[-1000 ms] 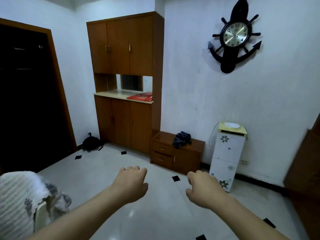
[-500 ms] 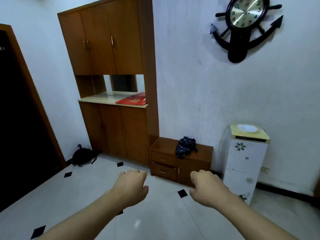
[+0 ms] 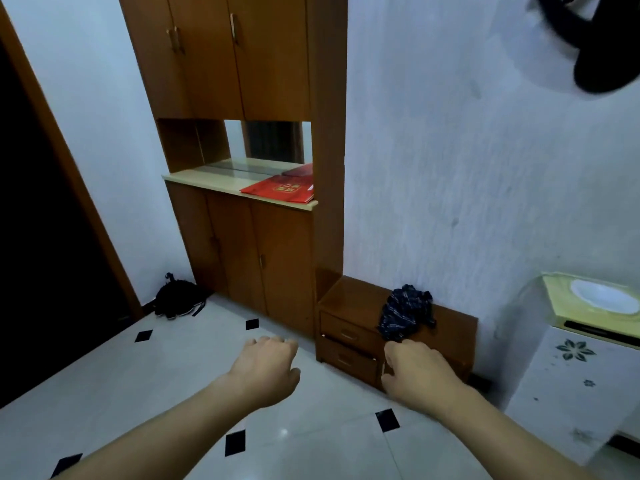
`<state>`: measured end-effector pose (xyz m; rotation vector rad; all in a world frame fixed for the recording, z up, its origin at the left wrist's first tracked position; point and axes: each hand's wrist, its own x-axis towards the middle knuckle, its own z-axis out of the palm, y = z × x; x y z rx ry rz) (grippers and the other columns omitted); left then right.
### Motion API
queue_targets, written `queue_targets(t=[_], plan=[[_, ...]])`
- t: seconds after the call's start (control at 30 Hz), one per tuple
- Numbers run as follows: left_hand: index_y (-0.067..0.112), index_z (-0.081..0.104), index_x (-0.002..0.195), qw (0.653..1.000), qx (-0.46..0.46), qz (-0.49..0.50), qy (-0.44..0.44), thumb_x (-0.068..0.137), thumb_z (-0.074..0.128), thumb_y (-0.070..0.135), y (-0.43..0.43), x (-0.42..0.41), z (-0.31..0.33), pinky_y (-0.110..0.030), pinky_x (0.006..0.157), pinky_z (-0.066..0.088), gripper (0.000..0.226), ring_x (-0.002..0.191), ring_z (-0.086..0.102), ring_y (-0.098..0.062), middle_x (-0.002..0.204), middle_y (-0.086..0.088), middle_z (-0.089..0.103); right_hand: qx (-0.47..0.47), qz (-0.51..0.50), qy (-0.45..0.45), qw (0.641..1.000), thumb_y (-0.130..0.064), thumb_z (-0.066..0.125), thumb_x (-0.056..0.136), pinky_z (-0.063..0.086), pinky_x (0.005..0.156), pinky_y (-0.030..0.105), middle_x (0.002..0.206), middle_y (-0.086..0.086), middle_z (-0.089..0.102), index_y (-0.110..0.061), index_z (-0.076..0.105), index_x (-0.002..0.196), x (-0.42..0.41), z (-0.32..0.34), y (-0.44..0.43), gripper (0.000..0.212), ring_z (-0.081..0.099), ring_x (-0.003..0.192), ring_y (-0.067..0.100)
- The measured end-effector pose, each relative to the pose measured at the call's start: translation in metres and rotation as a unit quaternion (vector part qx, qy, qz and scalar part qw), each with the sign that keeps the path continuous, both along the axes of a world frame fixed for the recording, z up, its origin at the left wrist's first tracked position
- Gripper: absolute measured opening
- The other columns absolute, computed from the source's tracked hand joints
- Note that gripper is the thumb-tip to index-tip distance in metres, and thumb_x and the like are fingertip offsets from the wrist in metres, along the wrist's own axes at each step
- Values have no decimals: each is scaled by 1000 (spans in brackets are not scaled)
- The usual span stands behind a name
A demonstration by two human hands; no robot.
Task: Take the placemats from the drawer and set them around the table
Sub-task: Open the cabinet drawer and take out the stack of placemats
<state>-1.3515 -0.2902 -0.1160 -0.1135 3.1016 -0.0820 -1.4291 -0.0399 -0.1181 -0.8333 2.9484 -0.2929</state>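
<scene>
Both hands reach forward over the tiled floor (image 3: 138,393), fingers loosely curled under and holding nothing. The left hand (image 3: 266,368) hangs above bare tile. The right hand (image 3: 419,372) overlaps the front of the low wooden cabinet (image 3: 349,296); whether it touches cannot be told. Just left of its knuckles sit the two drawers, upper drawer (image 3: 348,332) over lower drawer (image 3: 346,360), both closed. A dark checked cloth (image 3: 405,315) lies crumpled on the cabinet top, just beyond that hand. Farther back stands a tall cupboard (image 3: 242,237) with a red folder (image 3: 280,192) on its shelf.
</scene>
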Motion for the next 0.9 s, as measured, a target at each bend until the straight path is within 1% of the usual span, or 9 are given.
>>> queue_targets(t=[0.13,0.2,0.3,0.4,0.47,0.57,0.67,0.77,0.9], plan=[[25,37,87,999,14,-36,21,89,47,42,-47,-92,-14,-41,80,39,20,95,56,-28,100,-4,59,8,-12,0,1000,-36,54,86,37,66,31,90,-1,53,-24,43,83,-82,-10,-43,17,54,85,20],[26,39,88,998,22,-54,30,88,46,42,-73,-144,-20,-40,79,40,18,94,57,-27,98,-3,59,5,-28,-5,1000,-35,54,86,36,65,31,91,1,56,-23,43,82,-124,-12,-65,16,51,82,19],[25,48,96,996,33,-75,18,88,46,41,-102,-216,-26,-40,80,39,18,96,57,-26,100,-2,59,8,-50,-23,998,-35,54,86,37,64,31,93,2,56,-23,44,82,-180,-15,-94,16,51,81,19],[28,39,89,994,43,-99,1,87,46,39,-122,-283,-35,-40,78,38,13,95,57,-27,97,-2,58,7,-77,-43,996,-34,56,87,38,66,30,92,2,55,-21,45,83,-232,-24,-112,17,52,82,20],[28,35,88,993,45,-111,-14,87,46,39,-128,-328,-44,-41,78,37,15,94,57,-27,97,-3,57,2,-89,-60,994,-33,56,87,37,65,31,88,1,52,-22,42,78,-270,-36,-119,19,52,82,21],[28,35,89,990,48,-126,-33,90,46,39,-129,-390,-64,-41,82,39,15,95,56,-25,95,0,55,1,-101,-85,991,-33,55,86,36,67,31,87,0,48,-28,31,69,-325,-59,-126,31,50,83,22],[26,44,96,989,49,-133,-42,91,45,38,-126,-458,-98,-40,84,40,13,96,56,-24,101,-1,59,-10,-114,-91,989,-34,56,86,37,66,32,84,-2,48,-23,41,77,-390,-96,-132,21,53,84,21],[24,49,102,989,44,-133,-50,91,45,37,-124,-520,-147,-38,82,40,18,97,56,-23,104,-1,61,-25,-109,-115,987,-35,56,87,36,65,32,79,-4,41,-25,38,77,-450,-144,-140,23,52,84,21],[21,53,116,989,56,-112,-85,92,46,32,-126,-594,-232,-37,84,42,28,101,56,-24,113,-4,63,-34,-112,-157,981,-31,53,89,32,65,31,84,-1,41,-21,38,84,-525,-223,-150,19,54,91,26]])
